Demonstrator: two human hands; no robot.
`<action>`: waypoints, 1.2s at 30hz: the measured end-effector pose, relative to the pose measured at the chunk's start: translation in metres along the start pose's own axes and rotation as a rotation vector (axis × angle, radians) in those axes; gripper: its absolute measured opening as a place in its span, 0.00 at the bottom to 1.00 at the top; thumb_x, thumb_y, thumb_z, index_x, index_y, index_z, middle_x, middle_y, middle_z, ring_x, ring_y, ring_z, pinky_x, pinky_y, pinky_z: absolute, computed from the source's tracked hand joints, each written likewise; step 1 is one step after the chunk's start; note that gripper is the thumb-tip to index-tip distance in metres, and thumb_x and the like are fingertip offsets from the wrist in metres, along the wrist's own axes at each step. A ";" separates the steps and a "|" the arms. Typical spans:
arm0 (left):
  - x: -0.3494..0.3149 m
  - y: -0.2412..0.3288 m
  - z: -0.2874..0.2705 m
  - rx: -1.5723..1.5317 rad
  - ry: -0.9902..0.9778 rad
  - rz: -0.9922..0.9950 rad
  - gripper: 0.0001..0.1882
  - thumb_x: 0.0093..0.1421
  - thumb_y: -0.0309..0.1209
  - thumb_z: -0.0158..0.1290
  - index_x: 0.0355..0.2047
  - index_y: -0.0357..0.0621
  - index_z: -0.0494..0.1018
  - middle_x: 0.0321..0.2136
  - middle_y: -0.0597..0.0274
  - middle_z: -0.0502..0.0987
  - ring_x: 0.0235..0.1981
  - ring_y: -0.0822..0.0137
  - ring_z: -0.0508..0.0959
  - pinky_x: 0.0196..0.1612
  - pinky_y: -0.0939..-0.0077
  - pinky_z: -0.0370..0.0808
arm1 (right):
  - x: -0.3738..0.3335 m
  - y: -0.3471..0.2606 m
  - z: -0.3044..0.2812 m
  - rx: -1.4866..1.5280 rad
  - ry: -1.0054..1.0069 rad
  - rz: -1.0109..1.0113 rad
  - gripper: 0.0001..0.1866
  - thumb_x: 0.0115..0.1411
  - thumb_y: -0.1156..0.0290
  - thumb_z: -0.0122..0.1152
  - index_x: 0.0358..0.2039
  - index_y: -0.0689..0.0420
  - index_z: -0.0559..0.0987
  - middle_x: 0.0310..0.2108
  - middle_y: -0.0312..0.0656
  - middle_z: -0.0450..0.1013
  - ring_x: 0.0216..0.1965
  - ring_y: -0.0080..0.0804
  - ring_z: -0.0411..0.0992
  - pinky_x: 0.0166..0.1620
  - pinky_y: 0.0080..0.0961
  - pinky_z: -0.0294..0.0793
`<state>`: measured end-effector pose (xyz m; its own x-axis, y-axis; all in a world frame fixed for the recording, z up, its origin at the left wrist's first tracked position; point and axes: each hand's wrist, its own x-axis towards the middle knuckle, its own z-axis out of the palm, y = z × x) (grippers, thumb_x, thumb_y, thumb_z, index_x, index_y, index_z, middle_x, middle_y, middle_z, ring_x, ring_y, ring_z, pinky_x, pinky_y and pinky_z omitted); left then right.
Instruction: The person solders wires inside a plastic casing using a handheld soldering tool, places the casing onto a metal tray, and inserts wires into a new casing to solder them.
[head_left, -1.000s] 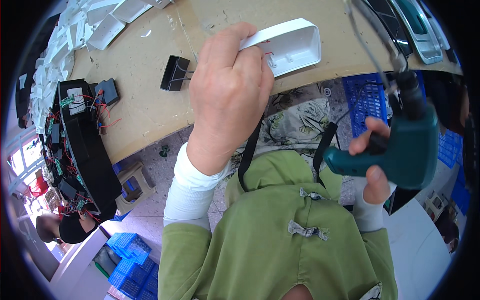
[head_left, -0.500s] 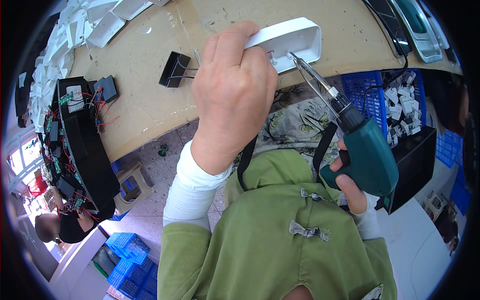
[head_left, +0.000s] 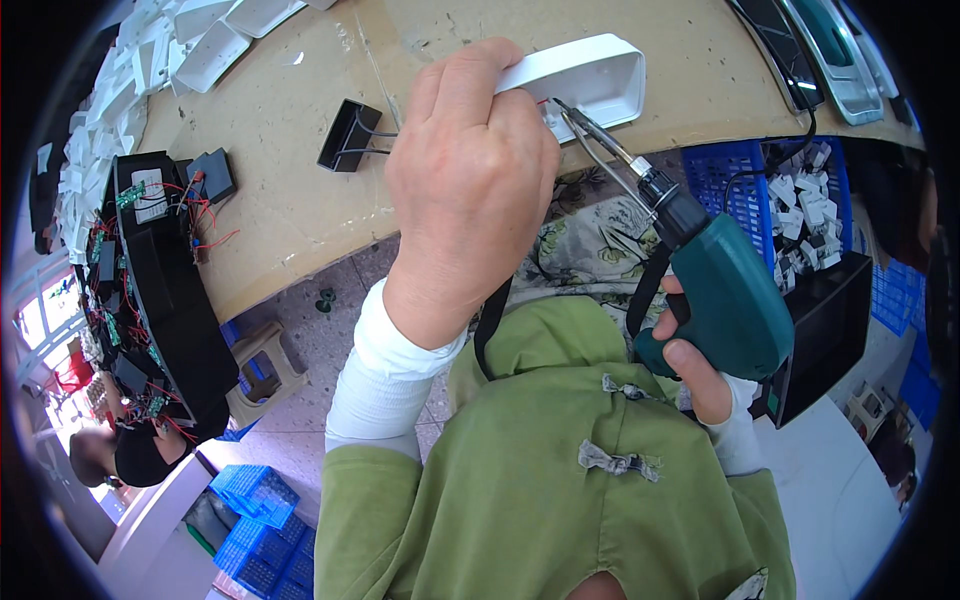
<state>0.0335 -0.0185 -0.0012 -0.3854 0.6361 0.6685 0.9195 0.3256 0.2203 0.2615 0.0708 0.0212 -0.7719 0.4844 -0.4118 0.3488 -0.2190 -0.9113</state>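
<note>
My left hand [head_left: 465, 170] is closed on a white plastic housing [head_left: 615, 70], an open shallow shell tilted at the table's near edge. My right hand [head_left: 695, 370] grips a dark green soldering gun [head_left: 735, 290] by its handle. The gun's metal tip, with a thin feed tube beside it, reaches into the housing close to a bit of red wire [head_left: 545, 101]. My left fingers partly hide that inner end. Two dark wires lead from behind my left hand to a small black box [head_left: 345, 135] lying on the table.
White shells [head_left: 215, 55] are heaped at the far left. A black tray [head_left: 165, 290] at left holds circuit boards and red wires. Blue crates [head_left: 725, 175] with small white parts stand at right, near a black bin [head_left: 825, 335]. A person [head_left: 140, 455] sits at lower left.
The soldering gun has shifted slightly left, bringing its tip closer to my left fingers and the red wire. The housing has barely moved.
</note>
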 end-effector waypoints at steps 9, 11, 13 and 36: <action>0.000 0.000 -0.001 0.017 -0.016 -0.006 0.05 0.39 0.21 0.54 0.19 0.35 0.70 0.36 0.55 0.72 0.33 0.57 0.73 0.32 0.70 0.72 | 0.002 0.000 0.001 -0.002 -0.011 -0.014 0.28 0.48 0.74 0.58 0.51 0.62 0.67 0.45 0.42 0.68 0.33 0.23 0.68 0.38 0.22 0.69; 0.000 0.000 0.000 0.008 -0.010 -0.006 0.05 0.39 0.21 0.54 0.19 0.35 0.70 0.36 0.55 0.72 0.33 0.57 0.73 0.32 0.70 0.73 | 0.002 0.000 0.001 -0.006 -0.005 0.015 0.27 0.48 0.75 0.58 0.51 0.62 0.67 0.45 0.41 0.68 0.33 0.23 0.68 0.37 0.22 0.69; 0.000 0.000 0.000 0.009 -0.006 -0.004 0.05 0.39 0.21 0.54 0.19 0.35 0.70 0.36 0.55 0.72 0.33 0.57 0.73 0.32 0.70 0.73 | 0.003 0.004 -0.001 -0.020 -0.017 -0.032 0.27 0.48 0.75 0.58 0.51 0.62 0.67 0.45 0.41 0.68 0.33 0.23 0.68 0.38 0.23 0.69; 0.001 0.002 -0.001 0.015 -0.018 -0.021 0.05 0.39 0.22 0.54 0.19 0.35 0.70 0.35 0.56 0.72 0.31 0.58 0.72 0.31 0.69 0.72 | 0.000 -0.009 0.002 0.034 0.042 0.158 0.22 0.48 0.71 0.61 0.44 0.62 0.70 0.32 0.38 0.68 0.33 0.24 0.68 0.38 0.22 0.68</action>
<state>0.0353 -0.0181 0.0008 -0.4062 0.6415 0.6507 0.9099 0.3497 0.2233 0.2573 0.0714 0.0296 -0.6857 0.4766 -0.5501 0.4454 -0.3230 -0.8351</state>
